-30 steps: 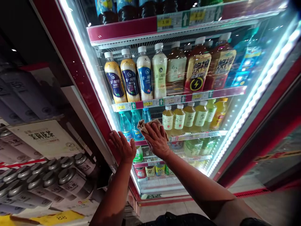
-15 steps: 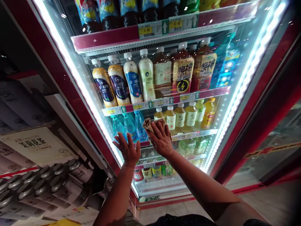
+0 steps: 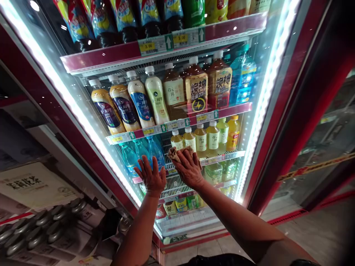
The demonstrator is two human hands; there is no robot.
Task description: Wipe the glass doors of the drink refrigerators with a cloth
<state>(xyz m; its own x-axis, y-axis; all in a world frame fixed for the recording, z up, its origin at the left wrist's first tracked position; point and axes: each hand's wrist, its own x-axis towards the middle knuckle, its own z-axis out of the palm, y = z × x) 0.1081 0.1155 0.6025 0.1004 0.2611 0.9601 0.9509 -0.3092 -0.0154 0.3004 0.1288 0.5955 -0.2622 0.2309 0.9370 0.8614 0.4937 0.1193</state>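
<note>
Under my right hand (image 3: 189,169) is a crumpled brown cloth (image 3: 174,153), pressed against the glass door of a lit drinks fridge. Its bunched edge shows past my fingers. My left hand (image 3: 152,178) is open, fingers spread and palm toward the glass, with nothing in it; whether it touches the pane I cannot tell. Behind the glass near that hand stand blue bottles (image 3: 156,151). Beyond the cloth is a row of pale yellow bottles (image 3: 201,140) with white caps.
Above my hands, a fridge shelf (image 3: 177,127) carries milk tea bottles (image 3: 141,101) and brown drink bottles (image 3: 196,87). Bright light strips (image 3: 266,88) run down both sides. At lower left stand several silver-lidded containers (image 3: 41,229) beside a pale box (image 3: 33,184). Another glass-fronted cabinet (image 3: 327,140) is on the right.
The view has shifted, so the fridge and its shelves appear farther left and tilted. My hands keep nearly the same place in the picture, with the cloth still under my right hand.
</note>
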